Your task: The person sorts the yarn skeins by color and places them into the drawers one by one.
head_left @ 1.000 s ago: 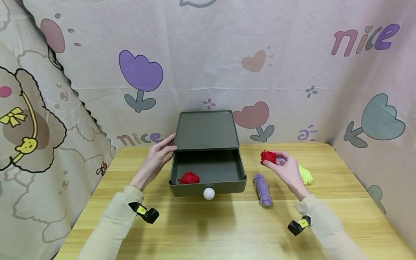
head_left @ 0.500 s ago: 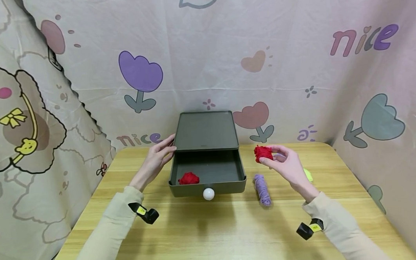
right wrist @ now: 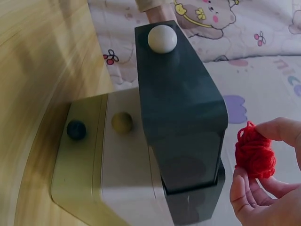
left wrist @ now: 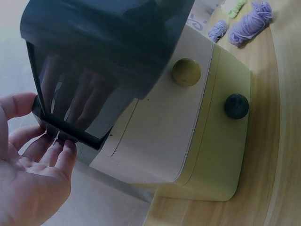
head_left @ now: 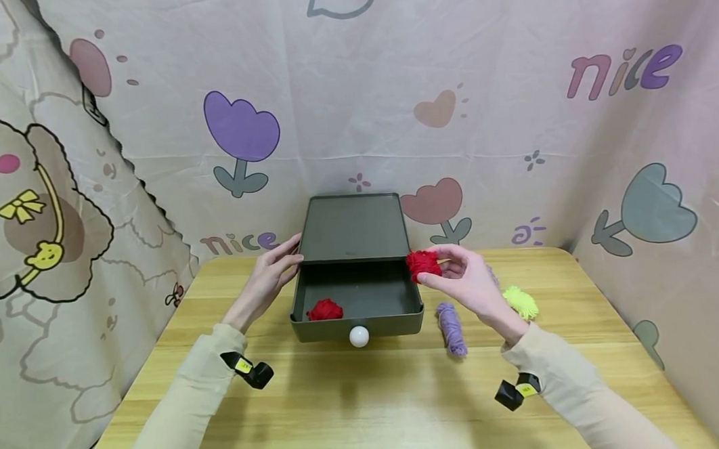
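In the head view my right hand (head_left: 465,283) pinches a red yarn bundle (head_left: 424,266) between thumb and fingers, just off the right side of a dark grey drawer box (head_left: 355,228). The right wrist view shows the same red yarn bundle (right wrist: 255,153) clear of the box. Its top drawer (head_left: 394,297) is pulled out, with another red yarn bundle (head_left: 325,310) lying at the front left inside. My left hand (head_left: 265,280) rests against the box's left side. In the left wrist view its fingers (left wrist: 66,157) touch the dark side edge.
Below the dark drawer sit a white drawer (left wrist: 155,127) and a yellow-green drawer (left wrist: 221,150) with round knobs. Purple yarn (head_left: 452,329) and yellow-green yarn (head_left: 521,302) lie on the wooden table (head_left: 357,414) to the right. A patterned curtain (head_left: 354,116) hangs behind.
My right hand has carried the red yarn bundle leftward from over the table to the right edge of the drawer box. The left hand and the drawer have stayed put.
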`<act>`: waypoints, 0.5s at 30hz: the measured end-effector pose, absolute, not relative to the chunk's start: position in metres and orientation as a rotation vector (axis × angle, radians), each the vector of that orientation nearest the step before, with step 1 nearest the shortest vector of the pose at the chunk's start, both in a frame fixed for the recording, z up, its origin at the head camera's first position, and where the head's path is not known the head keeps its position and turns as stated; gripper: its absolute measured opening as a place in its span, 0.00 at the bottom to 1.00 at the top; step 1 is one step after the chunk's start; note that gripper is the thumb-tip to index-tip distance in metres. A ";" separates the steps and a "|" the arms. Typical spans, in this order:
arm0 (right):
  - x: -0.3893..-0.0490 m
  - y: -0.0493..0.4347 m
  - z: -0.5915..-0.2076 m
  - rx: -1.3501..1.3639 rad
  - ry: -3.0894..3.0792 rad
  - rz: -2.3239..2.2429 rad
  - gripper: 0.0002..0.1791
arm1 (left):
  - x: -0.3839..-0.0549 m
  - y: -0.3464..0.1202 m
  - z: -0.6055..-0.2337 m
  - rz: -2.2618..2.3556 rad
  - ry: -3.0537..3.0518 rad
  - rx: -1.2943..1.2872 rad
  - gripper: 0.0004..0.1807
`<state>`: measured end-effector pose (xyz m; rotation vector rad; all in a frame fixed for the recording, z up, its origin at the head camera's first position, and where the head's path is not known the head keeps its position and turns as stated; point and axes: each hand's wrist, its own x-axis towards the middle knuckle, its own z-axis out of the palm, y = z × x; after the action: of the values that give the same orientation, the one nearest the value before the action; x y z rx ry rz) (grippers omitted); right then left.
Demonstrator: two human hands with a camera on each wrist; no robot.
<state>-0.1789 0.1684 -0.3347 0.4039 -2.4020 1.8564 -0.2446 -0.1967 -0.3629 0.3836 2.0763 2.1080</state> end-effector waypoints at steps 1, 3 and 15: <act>-0.179 0.166 -0.334 0.416 -2.403 1.853 0.26 | -0.245 -0.197 -0.363 2.110 2.074 0.383 0.33; -0.181 0.161 -0.334 0.442 -2.400 1.854 0.26 | -0.245 -0.197 -0.363 2.109 2.074 0.386 0.33; -0.181 0.139 -0.332 0.587 -2.389 1.776 0.24 | -0.244 -0.197 -0.362 2.100 2.082 0.393 0.33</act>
<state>-0.1811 0.1388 -0.3317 0.5871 -2.3890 1.7763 -0.2442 -0.1965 -0.3624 0.3926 2.0821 2.0996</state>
